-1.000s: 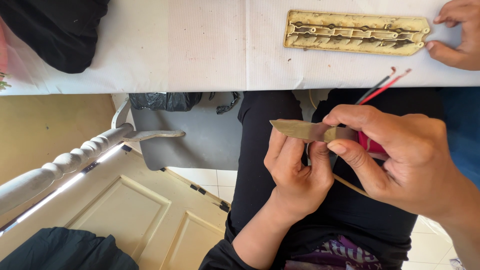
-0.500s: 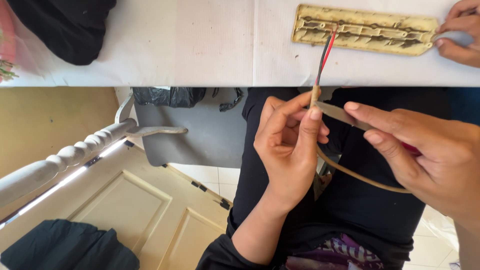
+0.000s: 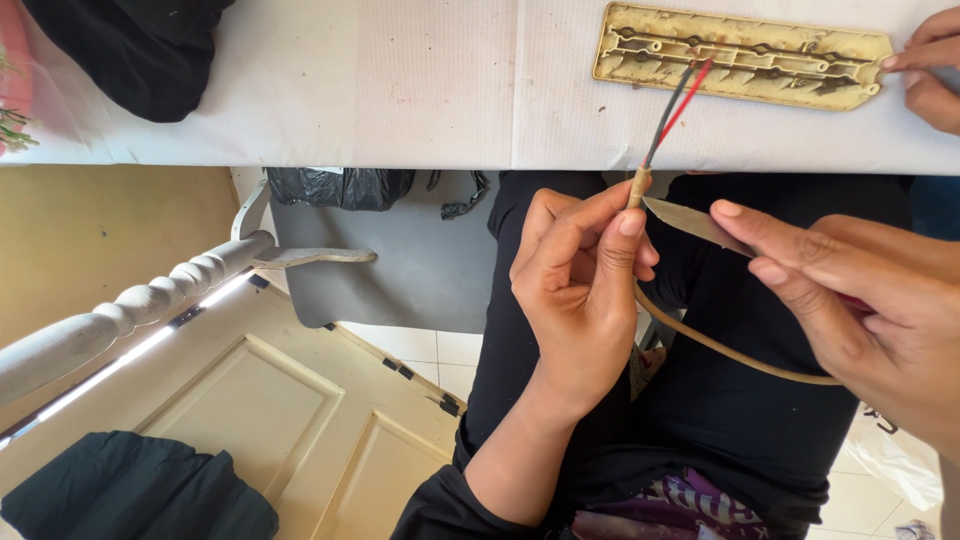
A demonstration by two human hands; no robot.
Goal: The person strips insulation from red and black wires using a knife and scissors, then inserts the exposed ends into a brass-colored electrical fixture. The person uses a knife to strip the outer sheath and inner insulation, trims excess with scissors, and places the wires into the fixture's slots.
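Observation:
My left hand point(image 3: 580, 290) pinches the end of a beige cable point(image 3: 720, 345) between thumb and forefinger and holds it upright over my lap. A red and a black wire point(image 3: 675, 105) stick out of the cable's stripped end, up across the table's edge. My right hand point(image 3: 860, 310) grips a knife, and its grey blade point(image 3: 690, 222) points left with the tip beside the cable end. The cable curves down and right under my right hand. A yellowed plastic strip housing point(image 3: 740, 55) with metal contacts lies on the white table point(image 3: 400, 90).
Another person's hand point(image 3: 925, 70) touches the right end of the housing. A black cloth point(image 3: 130, 50) lies at the table's top left. Below the table are a black bag point(image 3: 345, 187), a turned wooden post point(image 3: 130, 310), a panelled door point(image 3: 250, 420) and a dark garment point(image 3: 130, 490).
My left hand has turned the cable end from level to upright, so the wires now point up over the table. The blade has come off the sheath and sits beside the tip.

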